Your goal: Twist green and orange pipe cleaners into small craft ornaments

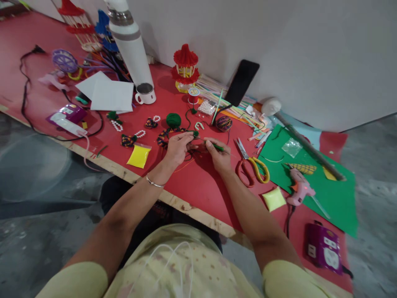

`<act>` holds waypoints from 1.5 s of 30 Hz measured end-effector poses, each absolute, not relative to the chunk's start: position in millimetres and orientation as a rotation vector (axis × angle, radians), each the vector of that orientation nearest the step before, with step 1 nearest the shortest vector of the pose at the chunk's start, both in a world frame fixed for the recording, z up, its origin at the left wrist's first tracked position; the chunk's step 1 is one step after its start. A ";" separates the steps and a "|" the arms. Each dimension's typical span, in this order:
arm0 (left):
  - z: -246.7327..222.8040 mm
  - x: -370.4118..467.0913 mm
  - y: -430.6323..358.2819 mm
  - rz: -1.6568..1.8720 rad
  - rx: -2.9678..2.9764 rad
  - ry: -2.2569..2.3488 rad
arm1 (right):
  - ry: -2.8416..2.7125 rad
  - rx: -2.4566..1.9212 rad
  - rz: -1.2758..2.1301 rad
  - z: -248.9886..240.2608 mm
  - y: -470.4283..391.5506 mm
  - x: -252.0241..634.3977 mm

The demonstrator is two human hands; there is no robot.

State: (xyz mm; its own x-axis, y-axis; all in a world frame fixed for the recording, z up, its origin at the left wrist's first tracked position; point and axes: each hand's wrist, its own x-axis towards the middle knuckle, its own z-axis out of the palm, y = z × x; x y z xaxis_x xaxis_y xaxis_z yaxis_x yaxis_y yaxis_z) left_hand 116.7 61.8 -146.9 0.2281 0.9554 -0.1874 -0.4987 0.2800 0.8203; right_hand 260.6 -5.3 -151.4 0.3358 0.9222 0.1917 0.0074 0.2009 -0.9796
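Observation:
My left hand (179, 147) is closed, pinching a small dark green piece of yarn work (195, 133) between thumb and fingers. In my right hand (219, 156) is a crochet hook with a green handle (218, 147), its thin metal shaft pointing left at the yarn piece. Dark yarn strands hang below the fingers. A multicoloured braided yarn ring (162, 137) lies just behind my left hand, partly hidden by it. Behind that sits a dark green yarn ball (173, 120). A multicoloured yarn ball (223, 123) rests behind my right hand.
Scissors (248, 159) lie right of my right hand, near a green sheet (336, 198) and a pink glue gun (300, 188). A yellow packet (139, 156) is on the left. Farther back stand a white mug (147, 96), a tall white bottle (132, 51) and a leaning phone (242, 82).

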 end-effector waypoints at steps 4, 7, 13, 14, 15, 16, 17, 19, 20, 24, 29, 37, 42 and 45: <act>-146.4 116.0 61.0 1.072 0.699 0.817 | -1.073 -1.215 0.774 -147.4 -6.9 258.4; -144.9 115.9 60.1 1.072 0.693 0.840 | -1.065 -1.235 0.757 -145.8 -7.4 257.6; -146.6 116.0 60.4 1.090 0.733 0.863 | -1.065 -1.232 0.688 -144.7 -7.3 253.6; -147.1 116.0 60.6 1.097 0.732 0.868 | -1.071 -1.231 0.681 -144.6 -7.3 253.2; -147.4 116.0 60.8 1.103 0.730 0.872 | -1.077 -1.230 0.679 -144.5 -7.4 253.1; -147.7 115.9 61.0 1.106 0.729 0.875 | -1.079 -1.229 0.680 -144.4 -7.5 253.1; -147.8 115.9 61.1 1.105 0.730 0.877 | -1.077 -1.231 0.684 -144.4 -7.7 253.3; -148.0 115.7 61.4 1.101 0.734 0.878 | -1.068 -1.243 0.692 -144.4 -8.1 253.7; -148.1 115.6 61.6 1.100 0.738 0.874 | -1.064 -1.250 0.695 -144.4 -8.3 253.8; -148.9 115.3 62.2 1.113 0.741 0.836 | -1.080 -1.252 0.684 -143.8 -9.2 253.2; -148.9 115.0 62.3 1.113 0.731 0.822 | -1.113 -1.267 0.635 -142.3 -10.0 251.9; -145.1 114.3 62.0 1.092 0.691 0.799 | -1.094 -1.261 0.670 -144.7 -9.9 253.2; -143.5 114.8 61.9 1.086 0.692 0.808 | -1.098 -1.237 0.687 -146.5 -9.8 253.6; -143.6 115.1 62.5 1.075 0.696 0.814 | -1.091 -1.239 0.675 -146.0 -9.9 253.8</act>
